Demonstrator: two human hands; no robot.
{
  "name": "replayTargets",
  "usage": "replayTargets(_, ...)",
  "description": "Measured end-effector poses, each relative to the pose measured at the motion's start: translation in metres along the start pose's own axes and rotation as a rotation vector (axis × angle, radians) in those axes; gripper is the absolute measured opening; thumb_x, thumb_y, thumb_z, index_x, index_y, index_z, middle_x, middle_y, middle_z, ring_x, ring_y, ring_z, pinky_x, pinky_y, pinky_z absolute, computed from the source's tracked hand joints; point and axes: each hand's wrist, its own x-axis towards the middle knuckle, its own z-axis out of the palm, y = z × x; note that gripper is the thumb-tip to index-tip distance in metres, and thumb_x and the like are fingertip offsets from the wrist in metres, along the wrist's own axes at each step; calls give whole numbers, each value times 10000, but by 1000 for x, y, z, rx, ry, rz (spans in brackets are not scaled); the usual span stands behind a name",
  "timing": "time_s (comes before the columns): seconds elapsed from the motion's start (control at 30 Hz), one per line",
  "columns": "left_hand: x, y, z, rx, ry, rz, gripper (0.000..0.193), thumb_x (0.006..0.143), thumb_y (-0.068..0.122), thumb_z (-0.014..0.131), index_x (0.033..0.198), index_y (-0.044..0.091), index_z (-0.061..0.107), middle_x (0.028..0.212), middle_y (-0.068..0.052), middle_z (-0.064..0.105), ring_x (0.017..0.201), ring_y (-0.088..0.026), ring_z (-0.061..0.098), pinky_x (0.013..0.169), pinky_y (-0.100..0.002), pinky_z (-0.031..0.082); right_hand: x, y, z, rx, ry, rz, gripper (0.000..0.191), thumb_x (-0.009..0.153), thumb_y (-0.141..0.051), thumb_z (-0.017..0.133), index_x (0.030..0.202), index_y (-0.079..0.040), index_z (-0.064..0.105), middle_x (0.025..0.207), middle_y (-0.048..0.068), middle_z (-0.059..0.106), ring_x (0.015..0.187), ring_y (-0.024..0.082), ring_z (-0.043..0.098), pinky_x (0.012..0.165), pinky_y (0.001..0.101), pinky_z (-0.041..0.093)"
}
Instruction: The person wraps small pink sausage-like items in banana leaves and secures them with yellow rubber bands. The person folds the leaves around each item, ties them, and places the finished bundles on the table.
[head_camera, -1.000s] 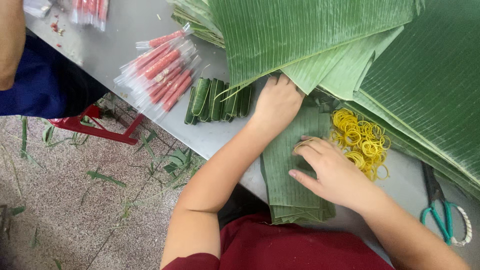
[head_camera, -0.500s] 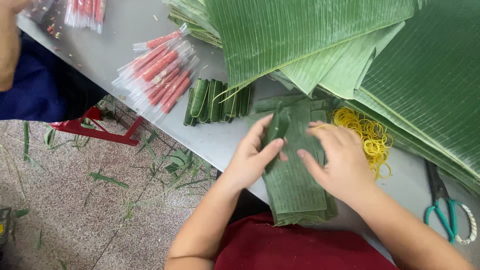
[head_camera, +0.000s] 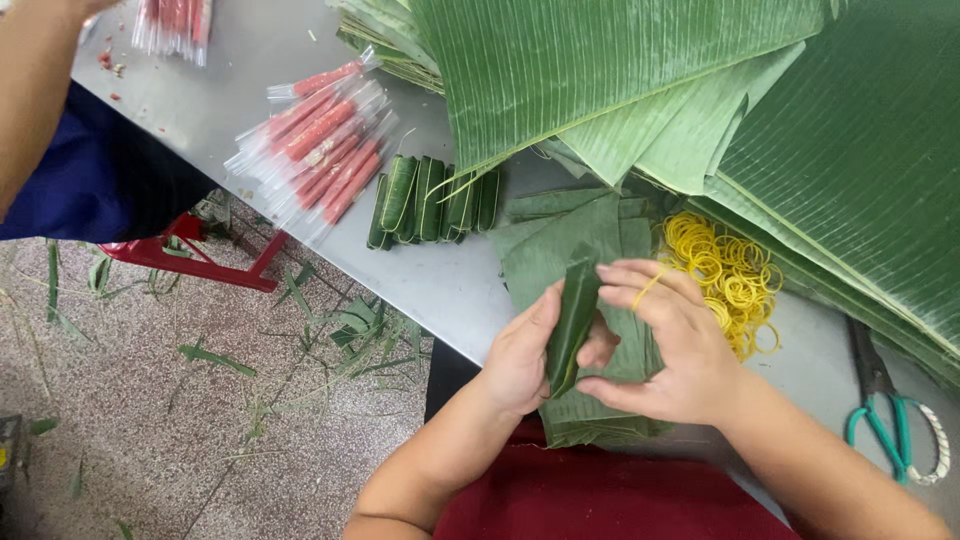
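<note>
My left hand (head_camera: 520, 355) and my right hand (head_camera: 670, 345) together hold a rolled green leaf bundle (head_camera: 573, 315) upright over a stack of cut leaf pieces (head_camera: 560, 250). A yellow rubber band (head_camera: 648, 288) is looped around my right index finger. A heap of yellow rubber bands (head_camera: 728, 275) lies just right of my right hand. Several finished leaf rolls (head_camera: 430, 200) lie in a row on the grey table (head_camera: 430, 285), left of the stack.
Large banana leaves (head_camera: 700, 90) cover the table's far and right side. Clear packets of red sticks (head_camera: 320, 135) lie at the left. Green-handled scissors (head_camera: 885, 420) rest at the right. Another person's arm (head_camera: 35, 90) and blue clothing are at the far left, beside a red stool (head_camera: 190, 255).
My hands left the flat leaf stack and rolled a piece into a narrow bundle held between them. A rubber band now hangs on my right index finger.
</note>
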Motion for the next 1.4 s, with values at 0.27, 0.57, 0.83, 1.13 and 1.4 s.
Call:
replayTargets(0.27,-4,-4,15,135,281,17,604,1165,402,337,1706,175,192,855,-100,617,656,-163,592,619,-298,516,1,1,-2,1,-112,-36,928,568,-470,935,1289,-44,537,1275,159,639,1261,369,596,1114,574,403)
replayTargets(0.57,-4,-9,25,206,273,68,533,1157,237,391,1646,71,256,1321,-154,598,1016,-230,663,930,-374,542,-6,5,2,-87,17,-118,830,644,-588,789,1205,-4,609,1154,199,675,1095,380,660,1036,529,490)
replayTargets(0.83,-18,24,18,784,-14,14,1226,728,201,914,1672,23,152,1550,-136,531,1402,-234,564,1226,-396,422,-9,16,-17,172,-41,-9,734,670,-547,689,1157,3,671,1212,216,683,1073,388,683,954,453,545)
replayTargets(1.13,-21,-5,-11,269,137,-80,938,760,71,875,1532,80,343,1323,-54,573,1265,-169,566,1049,-330,498,-4,-8,-1,25,-139,-242,553,903,-353,693,1300,21,603,1305,227,651,1256,393,616,1110,540,420)
replayTargets(1.4,-26,-38,-34,61,-34,-290,867,896,455,850,1462,-75,461,1339,-83,616,1205,-141,599,1028,-286,502,-8,-11,-4,177,-69,-147,354,846,-232,806,1153,-127,663,1107,16,704,1048,229,695,1016,463,498)
